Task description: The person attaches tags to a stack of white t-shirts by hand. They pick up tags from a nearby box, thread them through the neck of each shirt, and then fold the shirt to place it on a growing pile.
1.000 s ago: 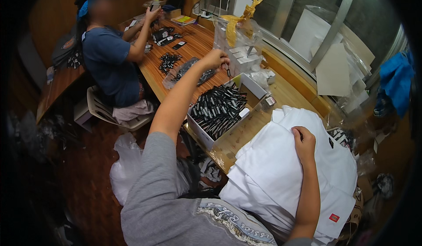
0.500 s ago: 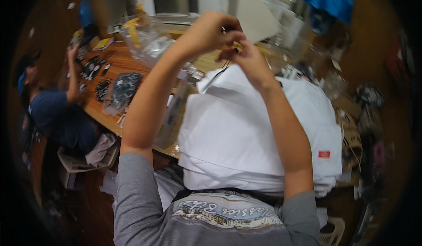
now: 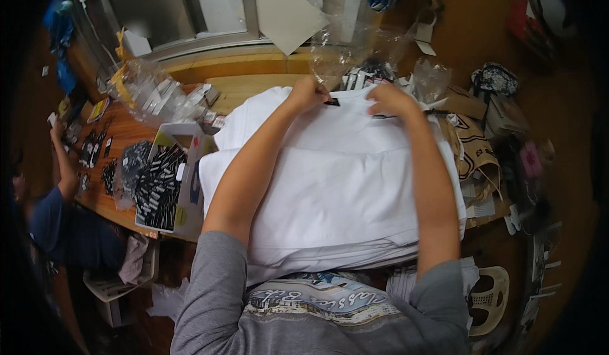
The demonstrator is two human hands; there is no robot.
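A white shirt (image 3: pixel 355 130) lies on top of a stack of folded white garments (image 3: pixel 330 203) in front of me. It has a small black label (image 3: pixel 332 102) inside its neckline. My left hand (image 3: pixel 309 95) is closed in a pinch on the collar, just left of that label. At the other side of the neckline is my right hand (image 3: pixel 392 101), its fingers curled in towards the collar. A thin dark strip (image 3: pixel 384 116) shows under the right hand. Whether those fingers grip it is unclear.
Left of the stack stands a white box (image 3: pixel 195 184) full of black tags (image 3: pixel 162 184). Clear plastic bags (image 3: pixel 149 88) lie behind it. A brown paper bag (image 3: pixel 472 142) is at the right. At far left sits another person (image 3: pixel 70 228); a plastic stool (image 3: pixel 490 298) stands lower right.
Both hands have come down from above the stack, where they were together at a dark string loop, and moved apart to the neckline. My view has turned, bringing the tag box into sight.
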